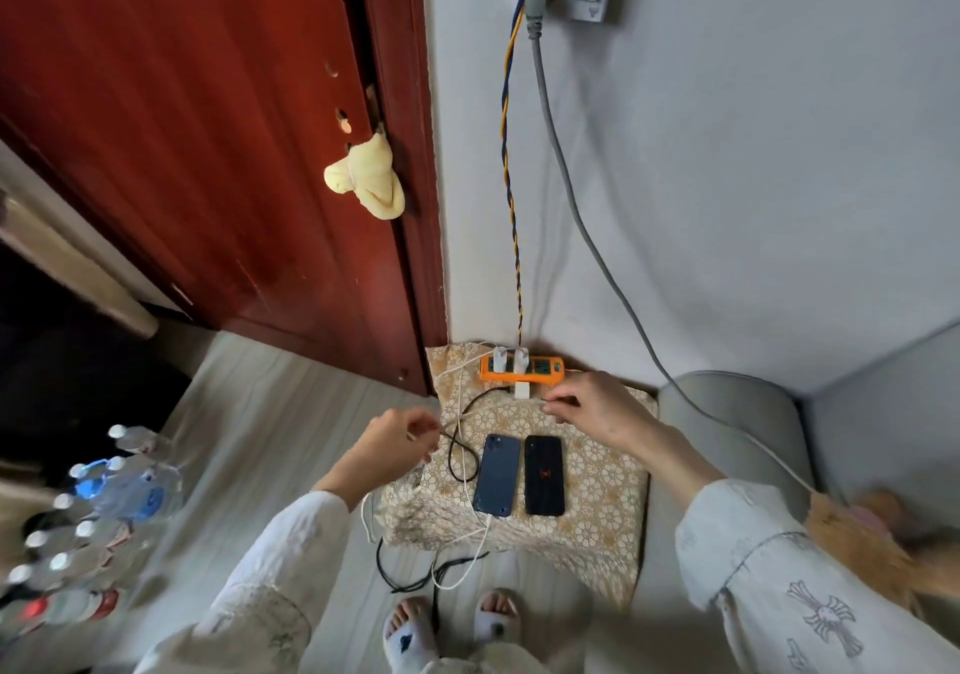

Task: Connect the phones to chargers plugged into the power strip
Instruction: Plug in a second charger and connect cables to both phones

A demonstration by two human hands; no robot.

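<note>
Two phones lie face down side by side on a patterned cushion (597, 470): a dark blue phone (497, 475) on the left and a black phone (544, 475) on the right. A white cable (480, 538) runs into the bottom of the blue phone. An orange power strip (540, 367) with white chargers (511, 359) plugged in sits at the cushion's far edge. My left hand (397, 439) pinches a thin cable left of the phones. My right hand (597, 405) pinches a cable end just below the strip. A black cable (460, 444) loops between my hands.
A red wooden door (208, 127) stands to the left, with a yellow cloth (369, 177) on its handle. Braided and grey cords (571, 195) hang down the wall. A pack of water bottles (93, 512) lies on the floor at left. A grey seat (727, 413) is right of the cushion.
</note>
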